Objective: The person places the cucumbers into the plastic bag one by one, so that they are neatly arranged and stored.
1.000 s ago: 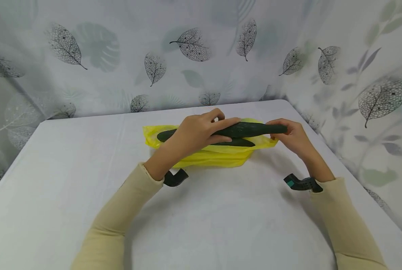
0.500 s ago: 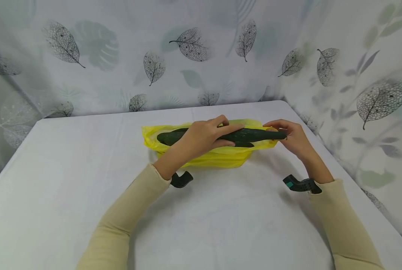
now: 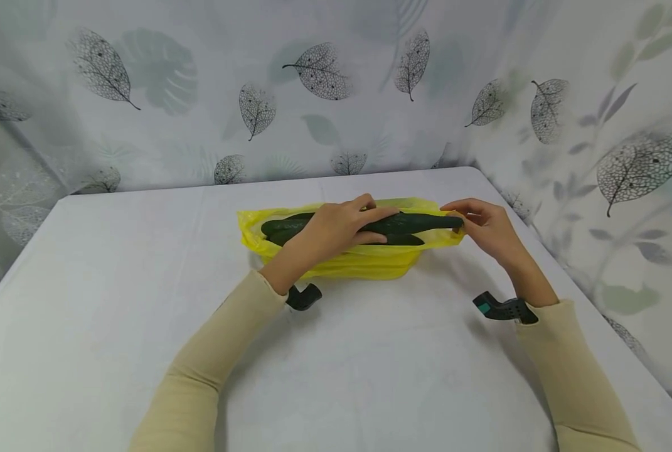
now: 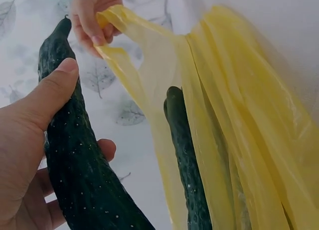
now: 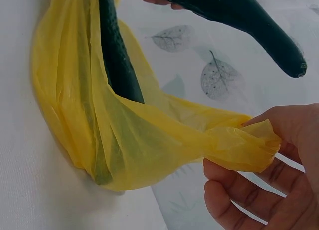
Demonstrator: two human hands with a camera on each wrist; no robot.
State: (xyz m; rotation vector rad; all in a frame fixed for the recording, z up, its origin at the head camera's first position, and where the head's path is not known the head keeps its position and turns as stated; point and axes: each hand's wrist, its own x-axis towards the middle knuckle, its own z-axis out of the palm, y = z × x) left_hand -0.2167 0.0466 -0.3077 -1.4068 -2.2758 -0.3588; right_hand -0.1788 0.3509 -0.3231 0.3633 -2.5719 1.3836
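My left hand (image 3: 336, 231) grips a long dark green cucumber (image 3: 420, 223) from above, thumb on the near side. In the left wrist view that cucumber (image 4: 82, 150) has a bumpy skin and a narrow tip. It lies over the mouth of a yellow plastic bag (image 3: 364, 269), which rests toward the back of the table. Inside the bag another cucumber (image 5: 119, 65) shows through the opening, and more dark green shows at the left end in the head view. My right hand (image 3: 485, 231) pinches the bag's bunched right end, near the held cucumber's tip.
A white cloth covers the table (image 3: 324, 364). Behind it and along its right side hangs a leaf-patterned curtain (image 3: 200, 75). Dark wrist devices (image 3: 505, 309) sit at both sleeve cuffs.
My left hand has moved slightly right and down, and the held cucumber has dropped closer to the bag, its right tip shifting left. My right hand keeps its place on the bag.
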